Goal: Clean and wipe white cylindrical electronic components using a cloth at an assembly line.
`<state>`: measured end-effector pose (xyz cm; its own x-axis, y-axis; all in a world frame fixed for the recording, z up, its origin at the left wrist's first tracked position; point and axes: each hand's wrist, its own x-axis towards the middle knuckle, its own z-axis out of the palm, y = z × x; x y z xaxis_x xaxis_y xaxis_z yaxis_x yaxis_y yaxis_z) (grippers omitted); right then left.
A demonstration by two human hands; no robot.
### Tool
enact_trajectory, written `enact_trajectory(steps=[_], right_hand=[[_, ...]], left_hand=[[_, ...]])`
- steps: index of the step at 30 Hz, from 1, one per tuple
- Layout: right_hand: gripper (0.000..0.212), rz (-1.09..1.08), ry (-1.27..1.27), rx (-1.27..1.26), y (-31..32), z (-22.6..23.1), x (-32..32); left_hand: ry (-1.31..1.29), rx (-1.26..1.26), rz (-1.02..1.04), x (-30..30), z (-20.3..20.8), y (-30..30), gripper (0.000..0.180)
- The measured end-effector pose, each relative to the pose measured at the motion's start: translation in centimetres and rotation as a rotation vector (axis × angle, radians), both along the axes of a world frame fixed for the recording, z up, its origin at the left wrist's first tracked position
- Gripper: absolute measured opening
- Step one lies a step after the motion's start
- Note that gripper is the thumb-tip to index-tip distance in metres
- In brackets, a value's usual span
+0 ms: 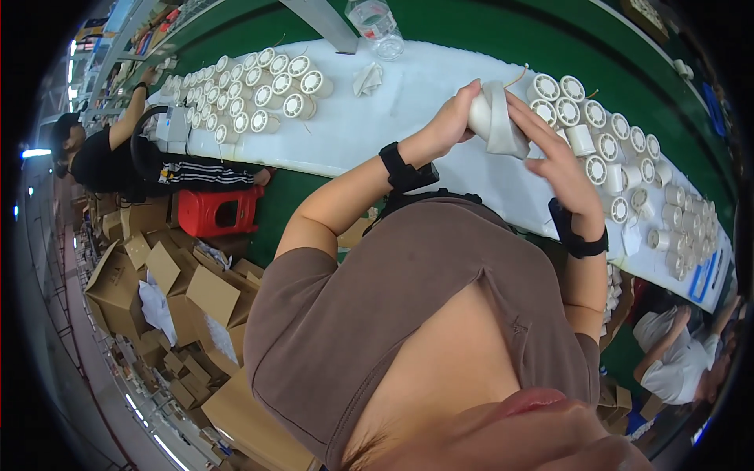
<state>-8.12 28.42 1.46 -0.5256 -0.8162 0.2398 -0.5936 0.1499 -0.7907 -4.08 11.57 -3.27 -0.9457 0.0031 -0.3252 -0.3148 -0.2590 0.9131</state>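
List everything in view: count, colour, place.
Table: one, white, across middle
Cylinders: dozens, white, both sides of table
White piece: one, white, between hands
Cloth: one, pale, over white piece
Crumpled sheet: one, white, on table
Bottle: one, clear, far table edge
Metal post: one, grey, beside bottle
Stool: one, red, left
Cardboard boxes: many, brown, mostly lower left
Co-workers: two, black shirt left, white shirt right
Wristbands: two, black, one per wrist
Left hand: one, bare, on white piece
Right hand: one, bare, against cloth

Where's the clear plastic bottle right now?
In the head view, the clear plastic bottle is at the top middle, at the far edge of the white tabletop, just right of the grey metal post.
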Motion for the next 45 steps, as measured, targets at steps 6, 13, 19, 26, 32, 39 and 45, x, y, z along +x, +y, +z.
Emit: enact_trajectory(steps=[6, 13, 19, 26, 32, 39, 45], right_hand=[[0.04, -0.181, 0.074, -0.042, 0.2, -1.0, 0.6], [0.024, -0.357, -0.122, 0.114, -1.2, -3.3, 0.5], [0.016, -0.474, -1.443, -0.562, -2.6, -3.0, 2.7], [0.022, -0.44, 0.453, 0.03, -0.6, -3.6, 1.2], [0.025, -0.396, -0.753, -0.283, -1.5, -5.8, 1.8], [0.027, -0.471, -0.119, -0.111, -0.1, -4.8, 1.4], [0.028, -0.424, -0.476, -0.067, -3.8, -5.7, 1.6]], left_hand=[[-0.111, 0.152, -0.205, -0.1, 0.1, -0.4, 0.045], [0.425, -0.535, 0.054, -0.2, -1.1, 0.3, 0.054], [1.079, -0.904, 0.132, 0.5, 0.8, -0.7, 0.054], [0.161, -0.312, -0.253, 0.0, 0.9, -1.7, 0.049], [0.562, -0.644, 0.006, 0.2, 1.3, -0.6, 0.039], [0.635, -0.955, 0.171, 1.7, 0.6, -1.7, 0.037], [0.568, -0.776, 0.086, 2.8, -0.3, -0.6, 0.035]])
